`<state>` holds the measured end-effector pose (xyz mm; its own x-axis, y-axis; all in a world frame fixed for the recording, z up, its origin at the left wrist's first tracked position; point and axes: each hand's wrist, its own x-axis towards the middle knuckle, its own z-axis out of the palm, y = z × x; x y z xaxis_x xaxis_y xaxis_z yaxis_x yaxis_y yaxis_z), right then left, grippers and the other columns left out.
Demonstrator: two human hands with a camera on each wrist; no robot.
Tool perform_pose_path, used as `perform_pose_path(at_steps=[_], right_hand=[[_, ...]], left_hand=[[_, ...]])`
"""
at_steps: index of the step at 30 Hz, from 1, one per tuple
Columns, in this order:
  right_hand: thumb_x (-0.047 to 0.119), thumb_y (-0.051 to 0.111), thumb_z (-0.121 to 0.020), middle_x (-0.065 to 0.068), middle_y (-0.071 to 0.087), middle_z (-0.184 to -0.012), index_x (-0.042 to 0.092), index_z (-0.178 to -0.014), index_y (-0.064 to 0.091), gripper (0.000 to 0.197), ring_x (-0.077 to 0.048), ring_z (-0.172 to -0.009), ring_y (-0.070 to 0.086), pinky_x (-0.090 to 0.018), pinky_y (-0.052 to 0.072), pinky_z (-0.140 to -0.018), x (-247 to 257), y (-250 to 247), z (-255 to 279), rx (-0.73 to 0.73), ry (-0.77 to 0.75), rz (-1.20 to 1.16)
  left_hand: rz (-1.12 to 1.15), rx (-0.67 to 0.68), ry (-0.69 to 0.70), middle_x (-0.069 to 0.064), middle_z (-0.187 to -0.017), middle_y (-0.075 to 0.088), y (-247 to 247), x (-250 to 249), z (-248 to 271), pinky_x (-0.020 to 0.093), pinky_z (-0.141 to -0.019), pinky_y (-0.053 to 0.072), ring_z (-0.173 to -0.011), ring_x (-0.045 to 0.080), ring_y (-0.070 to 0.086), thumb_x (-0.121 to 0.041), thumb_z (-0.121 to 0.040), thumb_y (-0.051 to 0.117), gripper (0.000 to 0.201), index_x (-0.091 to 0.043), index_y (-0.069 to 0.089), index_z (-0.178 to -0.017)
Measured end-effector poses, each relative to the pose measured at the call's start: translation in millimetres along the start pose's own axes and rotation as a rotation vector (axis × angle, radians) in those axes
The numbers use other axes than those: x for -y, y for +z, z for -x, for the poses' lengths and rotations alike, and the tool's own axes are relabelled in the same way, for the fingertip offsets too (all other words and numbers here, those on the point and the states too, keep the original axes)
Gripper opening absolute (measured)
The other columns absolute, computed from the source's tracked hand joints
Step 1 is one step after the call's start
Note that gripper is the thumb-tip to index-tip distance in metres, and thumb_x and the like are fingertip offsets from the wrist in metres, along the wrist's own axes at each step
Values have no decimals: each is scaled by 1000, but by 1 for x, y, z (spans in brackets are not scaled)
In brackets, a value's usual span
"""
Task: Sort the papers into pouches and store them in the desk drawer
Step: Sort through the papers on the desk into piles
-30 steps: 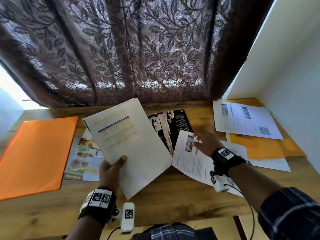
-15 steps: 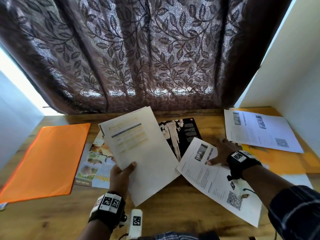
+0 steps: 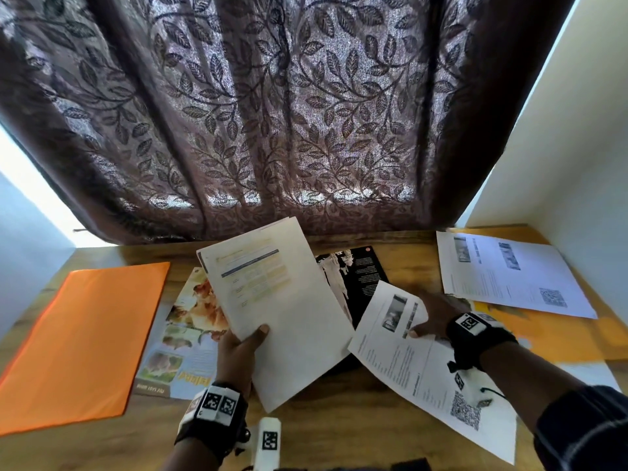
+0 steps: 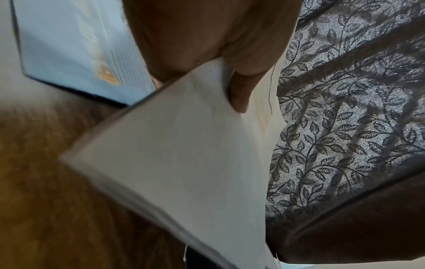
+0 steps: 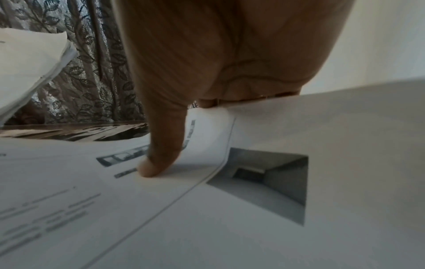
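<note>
My left hand [image 3: 243, 345] holds a thin stack of white papers [image 3: 275, 300] above the desk, thumb on top; the left wrist view shows the thumb [image 4: 239, 96] pressed on that stack [image 4: 184, 163]. My right hand [image 3: 431, 317] pinches a printed sheet with a QR code [image 3: 418, 365], thumb [image 5: 158, 160] on top and the other fingers under its lifted edge [image 5: 299, 145]. An orange pouch [image 3: 81, 338] lies flat at the left. A second orange pouch [image 3: 550, 334] lies at the right under loose sheets.
A colour brochure [image 3: 183, 338] and a black magazine [image 3: 356, 277] lie under the held stack. A printed sheet [image 3: 509, 277] rests at the back right by the white wall [image 3: 560, 164]. A patterned curtain [image 3: 272, 113] hangs behind the wooden desk [image 3: 339, 426].
My right hand has closed on the QR-code sheet and drawn it toward me and up off the desk. The left hand's stack has stayed raised.
</note>
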<state>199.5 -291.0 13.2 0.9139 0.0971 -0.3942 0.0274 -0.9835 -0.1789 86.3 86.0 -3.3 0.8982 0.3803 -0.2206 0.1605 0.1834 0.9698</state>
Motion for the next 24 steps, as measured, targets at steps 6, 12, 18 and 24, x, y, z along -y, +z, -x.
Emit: perform_pose_path(at_steps=[6, 12, 18, 24], right_hand=[[25, 61, -94, -10, 61, -131, 16, -126, 61, 34, -29, -119, 57, -34, 44, -94, -17, -36, 4, -74, 60, -76], [16, 70, -89, -7, 73, -106, 22, -93, 72, 7, -6, -89, 67, -37, 52, -89, -49, -86, -4, -176, -142, -474], [4, 68, -89, 4, 76, -88, 5, -101, 72, 13, -2, -74, 71, -19, 57, -70, 3, -95, -21, -264, -225, -811], [8, 68, -89, -13, 73, -102, 1, -102, 71, 15, -29, -95, 68, -45, 52, -88, 77, -55, -52, -232, -226, -831]], left_hand=[[10, -3, -20, 10, -102, 76, 3, 3, -9, 58, -85, 55, -94, 37, 70, -18, -71, 77, 40, -6, 69, -108], [36, -51, -67, 7, -94, 77, 11, -1, -20, 50, -78, 56, -89, 35, 70, -2, -85, 70, 16, -8, 71, -100], [27, 18, -121, 14, -100, 76, 27, -4, -20, 53, -82, 57, -91, 37, 71, -2, -85, 70, 16, -5, 71, -102], [47, 87, -168, 15, -104, 75, 41, -5, -14, 55, -81, 58, -92, 37, 72, -11, -92, 66, 18, -7, 69, -109]])
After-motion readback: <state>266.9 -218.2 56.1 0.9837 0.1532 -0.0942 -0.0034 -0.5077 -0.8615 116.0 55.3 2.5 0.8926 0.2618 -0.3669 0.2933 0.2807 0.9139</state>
